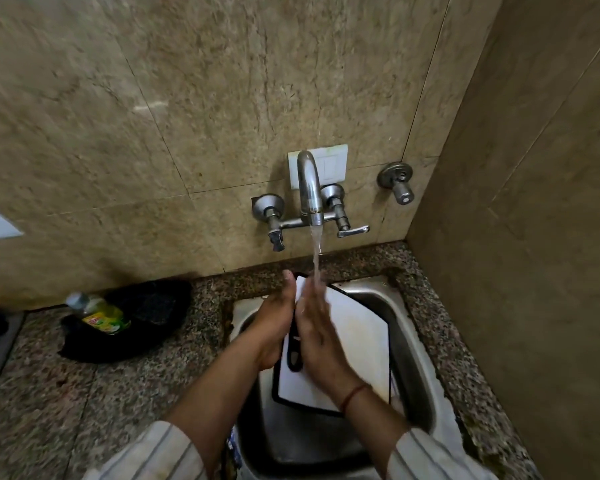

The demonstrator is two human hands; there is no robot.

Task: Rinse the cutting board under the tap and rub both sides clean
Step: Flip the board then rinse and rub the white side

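Nearest the camera, two striped sleeves are being held over the front rim of the steel sink, forearms reaching in. Just beyond them the cutting board — white with a dark border and a slotted handle — is being held tilted inside the basin, its far edge raised toward the wall, probably so that the water can be run down its face and off into the sink.

The board is being steadied along its left edge by the left hand, whose grip is being kept curled around that edge near the handle slot. The right hand is being laid flat on the upper face with fingers straight and together, clamped on nothing, apparently being rubbed across the surface; its outline is blurred. Only the upper side is being shown, so the underside is judged not yet dealt with.

Farther off, a stream is being poured from the tap onto the right fingertips and the board's far corner. On the granite tabletop to the left, a dish-soap bottle is lying on a dark cloth — within easy reach.
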